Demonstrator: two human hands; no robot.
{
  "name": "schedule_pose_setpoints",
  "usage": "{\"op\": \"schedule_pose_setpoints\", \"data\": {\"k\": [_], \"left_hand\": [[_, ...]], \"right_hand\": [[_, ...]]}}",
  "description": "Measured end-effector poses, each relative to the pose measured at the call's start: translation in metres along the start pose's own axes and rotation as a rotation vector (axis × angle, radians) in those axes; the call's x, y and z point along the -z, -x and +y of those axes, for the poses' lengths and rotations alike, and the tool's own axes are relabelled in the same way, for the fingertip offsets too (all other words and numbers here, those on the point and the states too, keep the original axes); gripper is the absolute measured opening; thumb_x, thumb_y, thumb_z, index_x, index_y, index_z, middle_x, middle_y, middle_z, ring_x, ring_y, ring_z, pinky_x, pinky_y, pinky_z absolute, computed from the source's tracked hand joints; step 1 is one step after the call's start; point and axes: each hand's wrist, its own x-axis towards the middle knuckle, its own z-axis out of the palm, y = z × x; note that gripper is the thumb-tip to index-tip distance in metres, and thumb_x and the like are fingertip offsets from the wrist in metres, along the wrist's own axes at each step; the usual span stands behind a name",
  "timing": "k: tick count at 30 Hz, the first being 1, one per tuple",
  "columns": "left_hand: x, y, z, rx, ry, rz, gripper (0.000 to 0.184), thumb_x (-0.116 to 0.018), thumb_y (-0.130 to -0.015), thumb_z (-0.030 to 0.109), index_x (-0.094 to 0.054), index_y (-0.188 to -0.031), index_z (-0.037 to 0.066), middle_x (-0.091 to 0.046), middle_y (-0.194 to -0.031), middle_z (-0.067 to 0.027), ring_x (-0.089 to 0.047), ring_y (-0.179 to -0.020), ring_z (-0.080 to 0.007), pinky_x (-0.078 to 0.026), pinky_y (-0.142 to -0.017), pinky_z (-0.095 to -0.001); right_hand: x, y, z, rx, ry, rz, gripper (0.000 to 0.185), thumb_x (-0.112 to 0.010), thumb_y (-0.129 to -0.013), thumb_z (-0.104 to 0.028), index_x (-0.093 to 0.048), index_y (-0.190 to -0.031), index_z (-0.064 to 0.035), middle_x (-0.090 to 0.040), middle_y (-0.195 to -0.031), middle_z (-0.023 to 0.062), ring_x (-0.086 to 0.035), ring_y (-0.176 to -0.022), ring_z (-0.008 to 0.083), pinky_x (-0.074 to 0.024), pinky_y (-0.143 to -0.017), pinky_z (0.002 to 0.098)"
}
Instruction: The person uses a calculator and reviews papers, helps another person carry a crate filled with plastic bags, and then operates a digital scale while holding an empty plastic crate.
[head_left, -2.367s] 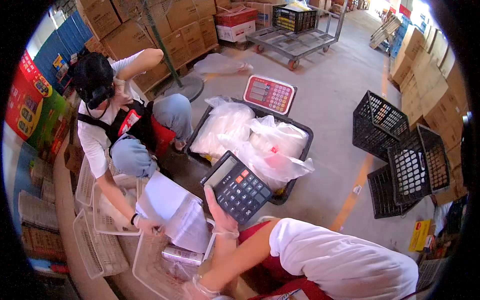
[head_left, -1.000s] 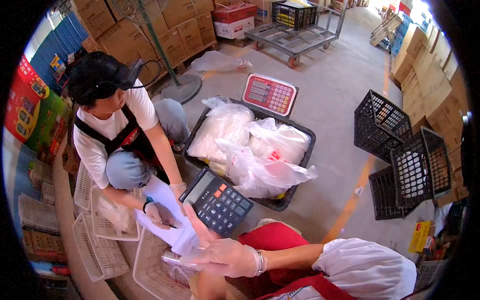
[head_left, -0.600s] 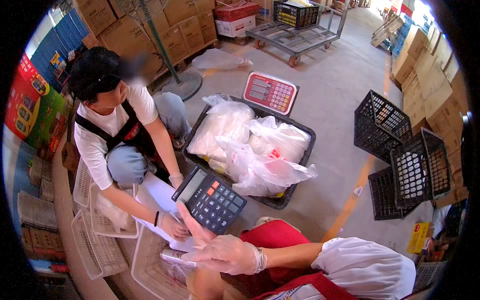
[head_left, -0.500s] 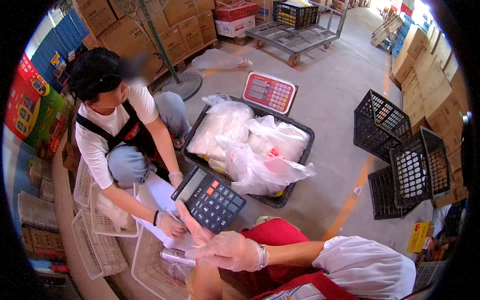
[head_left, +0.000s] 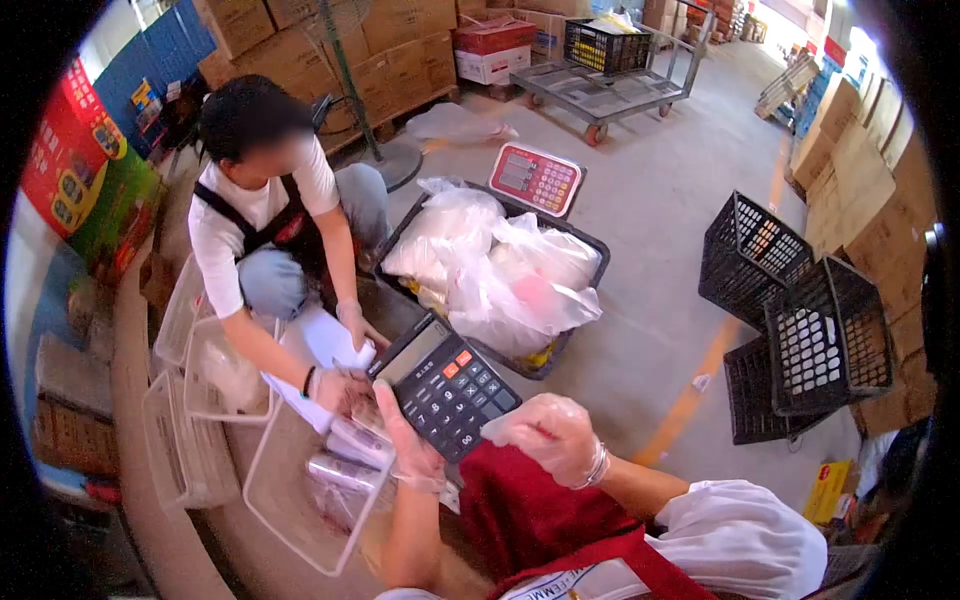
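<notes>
My left hand, in a clear glove, holds a black calculator by its lower left edge, thumb along the side. The calculator has grey keys and two orange ones, and its screen faces up. My right hand, also gloved, is closed with curled fingers beside the calculator's lower right corner. Its fingertips come close to the calculator; I cannot tell whether they touch. Below my left hand, a white basket holds wrapped packs.
Across from me a person squats, gloved hands on white paper. A black crate holds bulging plastic bags, with a red-faced scale behind. Black crates stand at right; a flat cart stands farther back.
My right hand has moved from over my left wrist to the right side of the calculator. The calculator has shifted slightly right. The other person's head has turned downward.
</notes>
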Motion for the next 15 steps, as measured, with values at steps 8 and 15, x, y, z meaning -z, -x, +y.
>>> {"op": "schedule_pose_setpoints", "data": {"k": [8,15], "left_hand": [[0.0,0.101,-0.05,0.147,0.083,-0.081,0.062,-0.033,-0.091,0.054,-0.047,-0.123,0.002,-0.058,-0.114,-0.0129,-0.058,-0.101,-0.0246,-0.045,-0.092,-0.039],[0.032,0.158,-0.07,0.359,0.21,-0.063,0.077,-0.038,-0.083,0.066,-0.046,-0.124,0.001,-0.055,-0.117,-0.0165,-0.057,-0.103,-0.0277,-0.046,-0.091,-0.0431]], "right_hand": [[0.056,0.092,-0.035,0.138,0.337,0.182,0.014,-0.048,-0.087,0.0,-0.058,-0.096,0.0027,-0.065,-0.081,0.0094,-0.062,-0.07,0.0158,-0.0508,-0.065,0.0284],[0.047,0.146,-0.052,0.023,0.191,0.207,0.035,-0.046,-0.088,0.002,-0.047,-0.122,0.006,-0.064,-0.095,0.0112,-0.061,-0.078,0.0146,-0.048,-0.074,0.0267]]}}
